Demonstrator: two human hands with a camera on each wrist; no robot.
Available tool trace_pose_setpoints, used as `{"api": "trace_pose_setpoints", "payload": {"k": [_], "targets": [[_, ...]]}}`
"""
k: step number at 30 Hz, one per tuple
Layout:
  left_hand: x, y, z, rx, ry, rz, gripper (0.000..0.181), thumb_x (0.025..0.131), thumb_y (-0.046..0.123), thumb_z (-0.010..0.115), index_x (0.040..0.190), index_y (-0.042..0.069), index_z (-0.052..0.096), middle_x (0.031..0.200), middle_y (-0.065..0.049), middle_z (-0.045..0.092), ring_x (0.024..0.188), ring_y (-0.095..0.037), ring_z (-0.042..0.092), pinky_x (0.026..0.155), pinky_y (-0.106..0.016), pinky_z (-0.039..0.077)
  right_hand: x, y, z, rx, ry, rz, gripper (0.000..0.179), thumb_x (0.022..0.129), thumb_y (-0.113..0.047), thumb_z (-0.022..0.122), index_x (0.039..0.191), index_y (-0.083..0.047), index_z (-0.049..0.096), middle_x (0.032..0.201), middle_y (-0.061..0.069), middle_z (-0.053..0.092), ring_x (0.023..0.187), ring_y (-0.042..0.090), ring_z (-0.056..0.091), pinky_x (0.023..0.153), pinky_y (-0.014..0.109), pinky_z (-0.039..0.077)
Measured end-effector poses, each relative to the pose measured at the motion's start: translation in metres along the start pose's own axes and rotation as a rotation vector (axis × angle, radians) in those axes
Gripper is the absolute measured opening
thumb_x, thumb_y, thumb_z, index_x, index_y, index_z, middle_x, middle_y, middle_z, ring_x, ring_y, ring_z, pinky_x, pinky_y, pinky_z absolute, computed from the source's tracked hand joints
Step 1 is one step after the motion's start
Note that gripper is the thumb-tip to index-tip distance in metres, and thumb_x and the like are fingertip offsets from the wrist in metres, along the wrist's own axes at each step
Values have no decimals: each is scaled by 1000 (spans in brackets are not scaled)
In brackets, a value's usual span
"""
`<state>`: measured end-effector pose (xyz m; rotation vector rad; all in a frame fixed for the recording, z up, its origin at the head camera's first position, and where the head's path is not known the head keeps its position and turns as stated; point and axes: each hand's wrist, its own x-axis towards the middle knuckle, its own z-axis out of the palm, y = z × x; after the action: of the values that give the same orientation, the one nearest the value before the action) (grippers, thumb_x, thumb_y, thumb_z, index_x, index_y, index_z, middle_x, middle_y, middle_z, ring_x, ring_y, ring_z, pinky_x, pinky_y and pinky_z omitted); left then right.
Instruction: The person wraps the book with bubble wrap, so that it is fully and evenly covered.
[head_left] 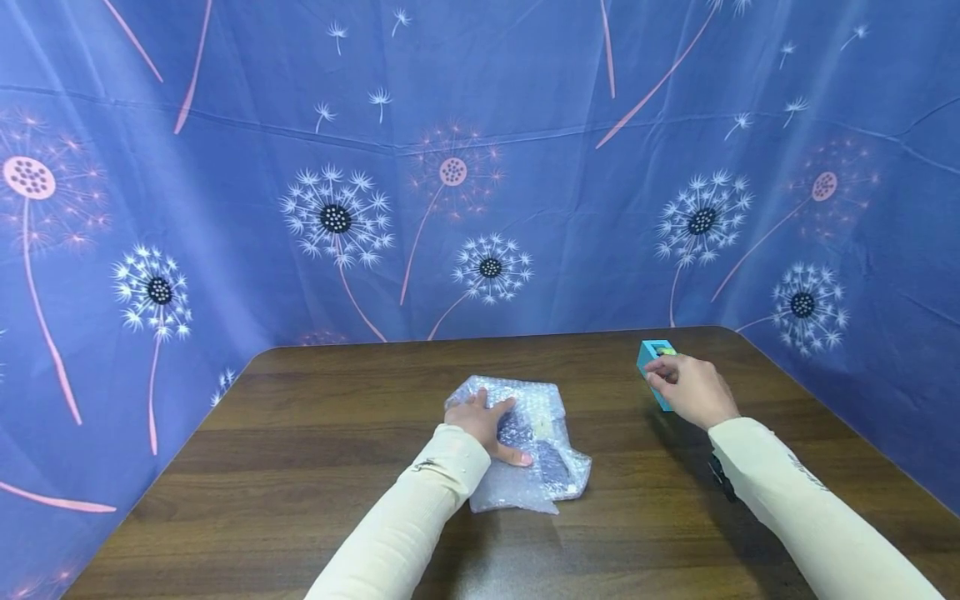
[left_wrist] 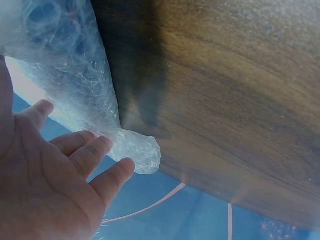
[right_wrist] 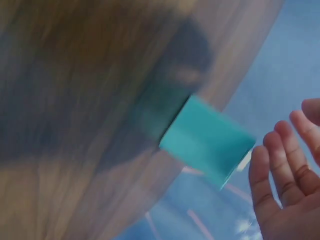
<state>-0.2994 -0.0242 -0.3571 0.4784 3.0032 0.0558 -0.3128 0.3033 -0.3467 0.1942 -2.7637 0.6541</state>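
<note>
A bag-like bundle of clear bubble wrap (head_left: 553,412) lies on the table in the head view. My left hand (head_left: 480,423) rests on its left part with the fingers spread. The left wrist view shows these fingers (left_wrist: 95,155) beside the bubble wrap (left_wrist: 75,75), nearly straight. Toward the back right stands a small turquoise box (head_left: 646,358), with a dark opening and something yellow-green at its top. My right hand (head_left: 693,390) is right by the box and partly hides it. In the right wrist view, its slightly bent fingers are just off the box (right_wrist: 205,140).
The brown wooden table (head_left: 300,467) has rounded far corners. A blue curtain (head_left: 570,217) printed with dandelions hangs behind it and along both sides. A dark band (head_left: 722,477) shows at the right wrist.
</note>
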Motion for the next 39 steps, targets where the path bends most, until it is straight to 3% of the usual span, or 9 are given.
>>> {"api": "trace_pose_setpoints", "payload": {"k": [8,17,27,39], "targets": [[2,0,1,-5,-10,-4,100,72,73,76,157,33,40,163,-15,33,148,-29,35,116,-51,35,4,19,-12,-107,-17,161,35,102,-22,58,121,6,66,113,30,67,96,49,65,66,54,53],[-10,5,-9,-11,-21,-12,97,75,71,76,157,31,40,162,-15,34,148,-29,35,117,-52,33,2,24,-13,-160,-30,332,46,102,-24,53,124,16,59,118,39,55,103,56,58,70,59,52],[4,1,1,7,-16,-18,101,72,75,75,157,34,39,163,-13,33,148,-28,35,116,-52,34,5,30,-11,-145,-23,322,48,102,-25,55,126,16,59,122,40,57,99,53,61,66,56,52],[1,2,0,-1,-14,-20,100,72,73,76,157,34,40,163,-12,34,148,-28,36,116,-52,35,9,24,-9,-175,63,271,32,97,-18,64,103,13,69,98,30,60,79,41,61,57,49,50]]}}
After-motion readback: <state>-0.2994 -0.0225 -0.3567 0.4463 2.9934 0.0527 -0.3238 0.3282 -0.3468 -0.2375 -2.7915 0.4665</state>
